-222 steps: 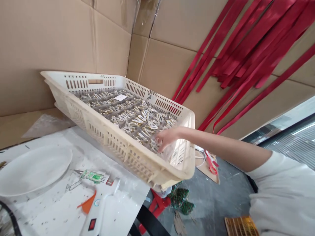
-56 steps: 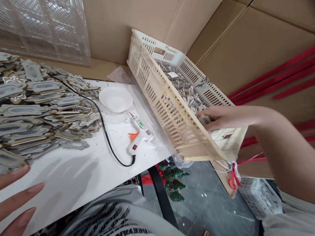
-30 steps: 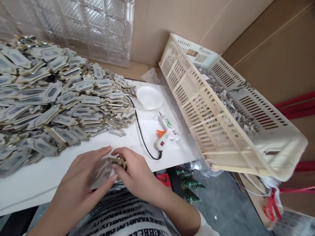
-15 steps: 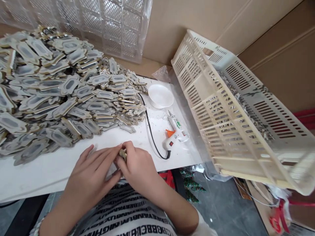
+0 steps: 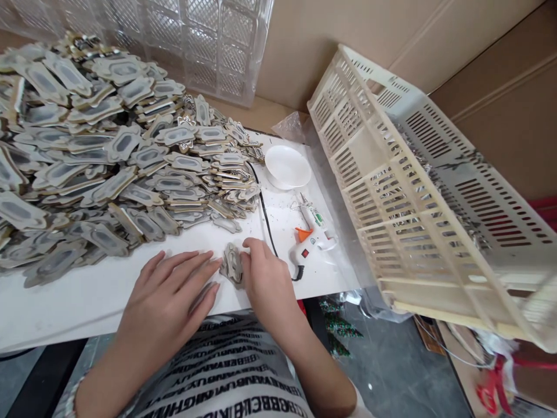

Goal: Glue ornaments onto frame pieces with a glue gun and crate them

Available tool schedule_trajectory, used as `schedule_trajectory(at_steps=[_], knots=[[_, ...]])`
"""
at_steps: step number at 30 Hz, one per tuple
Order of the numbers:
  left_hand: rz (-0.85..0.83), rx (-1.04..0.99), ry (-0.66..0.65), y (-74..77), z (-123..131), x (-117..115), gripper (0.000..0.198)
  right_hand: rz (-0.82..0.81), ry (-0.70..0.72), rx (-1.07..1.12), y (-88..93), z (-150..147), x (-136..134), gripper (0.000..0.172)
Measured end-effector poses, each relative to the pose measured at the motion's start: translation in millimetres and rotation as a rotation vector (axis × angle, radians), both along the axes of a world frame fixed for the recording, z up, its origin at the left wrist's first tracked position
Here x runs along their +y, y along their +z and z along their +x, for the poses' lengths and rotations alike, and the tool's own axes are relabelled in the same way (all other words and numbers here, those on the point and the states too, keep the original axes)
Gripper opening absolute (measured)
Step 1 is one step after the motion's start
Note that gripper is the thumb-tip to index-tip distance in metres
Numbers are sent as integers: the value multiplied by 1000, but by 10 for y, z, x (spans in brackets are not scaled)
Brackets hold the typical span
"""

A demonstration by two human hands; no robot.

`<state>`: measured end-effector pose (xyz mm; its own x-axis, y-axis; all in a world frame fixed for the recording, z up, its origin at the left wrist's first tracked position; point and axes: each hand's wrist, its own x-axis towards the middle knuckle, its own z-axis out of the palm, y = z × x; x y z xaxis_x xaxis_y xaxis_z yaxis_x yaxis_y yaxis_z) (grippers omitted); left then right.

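A small grey ornate plate (image 5: 232, 264) with scalloped edges and a recessed middle is between my hands, low over the white tabletop. My right hand (image 5: 270, 281) has its fingers curled together, and its thumb side meets the plate's right edge; the fingertips are partly hidden. My left hand (image 5: 167, 296) lies with fingers stretched and a little apart, one fingertip beside the plate's left edge. Beyond my hands, a large pile of similar plates (image 5: 122, 142) covers the left and back of the tabletop.
To the right lies a white glue gun (image 5: 306, 249) with an orange trigger and black cord (image 5: 266, 217). Behind it sits a white bowl (image 5: 287, 168). A cream plastic crate (image 5: 369, 157) holding silvery pieces stands at the right. Clear moulded trays (image 5: 209, 46) lean at the back.
My right hand has shifted right, away from my left hand. The plate, mostly hidden between the fingers before, now shows its flat face. My left hand has moved slightly.
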<state>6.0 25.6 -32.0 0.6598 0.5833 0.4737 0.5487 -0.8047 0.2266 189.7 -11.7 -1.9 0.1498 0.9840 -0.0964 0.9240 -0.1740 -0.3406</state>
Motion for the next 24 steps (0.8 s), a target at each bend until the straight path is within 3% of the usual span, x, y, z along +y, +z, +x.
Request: schedule_trajectory(at_steps=[5,9,15,20,24], knots=[[14,-13,-110,40,105,-11,26,249,69,-125,-124,44,-45,28],[45,22,-139,58,168,-43,26,275,87,-84,-60,80,-58,26],[77,59,-138,60,159,-51,25,281,43,239,66,171,-197,49],[62,61,-113,56,73,-9,23,262,81,310,20,218,-319,59],[67,61,-95,42,53,-6,20,336,80,327,-21,190,-334,55]])
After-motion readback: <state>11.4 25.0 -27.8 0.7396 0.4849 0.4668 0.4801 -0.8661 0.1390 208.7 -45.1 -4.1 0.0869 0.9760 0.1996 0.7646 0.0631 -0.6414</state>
